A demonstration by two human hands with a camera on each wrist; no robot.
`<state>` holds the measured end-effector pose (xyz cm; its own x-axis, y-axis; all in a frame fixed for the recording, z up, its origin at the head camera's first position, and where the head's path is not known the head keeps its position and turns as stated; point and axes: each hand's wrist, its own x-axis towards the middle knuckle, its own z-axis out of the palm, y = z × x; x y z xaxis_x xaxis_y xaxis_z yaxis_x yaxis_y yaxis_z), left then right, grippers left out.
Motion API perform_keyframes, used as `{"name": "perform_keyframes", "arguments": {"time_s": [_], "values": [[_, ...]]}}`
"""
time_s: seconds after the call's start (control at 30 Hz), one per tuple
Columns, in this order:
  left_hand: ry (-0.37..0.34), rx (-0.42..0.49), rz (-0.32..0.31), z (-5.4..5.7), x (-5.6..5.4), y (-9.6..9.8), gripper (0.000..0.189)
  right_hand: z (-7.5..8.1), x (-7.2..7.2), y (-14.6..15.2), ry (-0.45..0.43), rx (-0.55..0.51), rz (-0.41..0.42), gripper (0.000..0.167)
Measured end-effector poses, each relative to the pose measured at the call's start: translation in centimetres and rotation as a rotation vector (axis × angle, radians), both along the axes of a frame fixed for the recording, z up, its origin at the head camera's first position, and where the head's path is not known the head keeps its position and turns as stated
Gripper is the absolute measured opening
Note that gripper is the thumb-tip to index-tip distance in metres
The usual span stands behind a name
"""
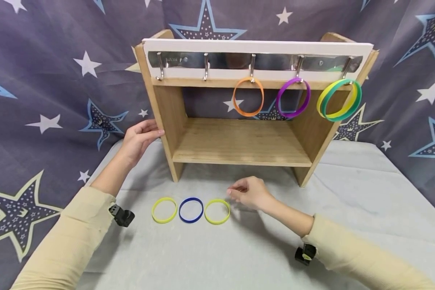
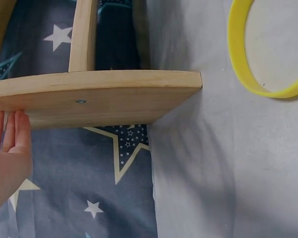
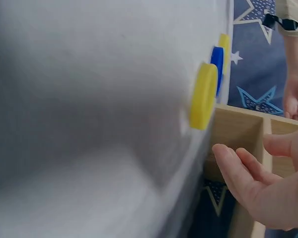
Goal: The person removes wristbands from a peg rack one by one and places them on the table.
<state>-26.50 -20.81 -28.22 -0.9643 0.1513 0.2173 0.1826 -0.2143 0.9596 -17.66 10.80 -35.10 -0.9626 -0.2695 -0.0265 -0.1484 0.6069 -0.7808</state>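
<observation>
My left hand rests with straight fingers against the outer left side panel of a wooden rack. Over the table, my right hand hovers just right of a yellow wristband; its fingers and thumb are apart with nothing between them. Left of that band lie a blue wristband and another yellow wristband, all flat in a row. From the rack's hooks hang an orange wristband, a purple wristband, and a green wristband together with a yellow one.
A metal hook strip runs along the white top board; its two left hooks hold no bands. The rack stands at the back of a table with a pale cloth. Behind hangs a star-patterned curtain.
</observation>
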Motion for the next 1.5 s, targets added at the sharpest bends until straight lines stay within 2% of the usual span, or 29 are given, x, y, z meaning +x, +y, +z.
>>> {"name": "perform_keyframes", "arguments": {"time_s": [0.23, 0.47, 0.57, 0.8, 0.97, 1.17, 1.5], "values": [[0.009, -0.019, 0.007, 0.2, 0.0, 0.1, 0.022, 2.7, -0.5, 1.2, 0.047, 0.014, -0.018, 0.021], [0.001, -0.003, -0.002, 0.1, 0.2, 0.0, 0.023, 6.0, -1.0, 2.6, 0.121, -0.086, -0.042, 0.026], [0.007, -0.004, 0.005, 0.0, 0.3, -0.1, 0.023, 7.5, -0.9, 3.1, 0.173, -0.083, -0.065, 0.027], [0.015, -0.016, 0.012, 0.0, 0.3, -0.2, 0.022, 10.6, -0.1, 4.3, 0.314, -0.051, -0.134, 0.027], [0.014, -0.012, 0.007, -0.1, 0.1, 0.0, 0.023, 12.5, 0.8, 4.9, 0.423, -0.094, -0.182, 0.029], [0.022, -0.022, 0.012, -0.2, 0.1, 0.1, 0.023, 14.0, 1.4, 5.3, 0.528, -0.181, -0.201, 0.028], [0.035, -0.025, 0.008, -0.3, 0.0, 0.0, 0.023, 15.5, 1.5, 5.0, 0.567, -0.281, -0.172, 0.031]]}}
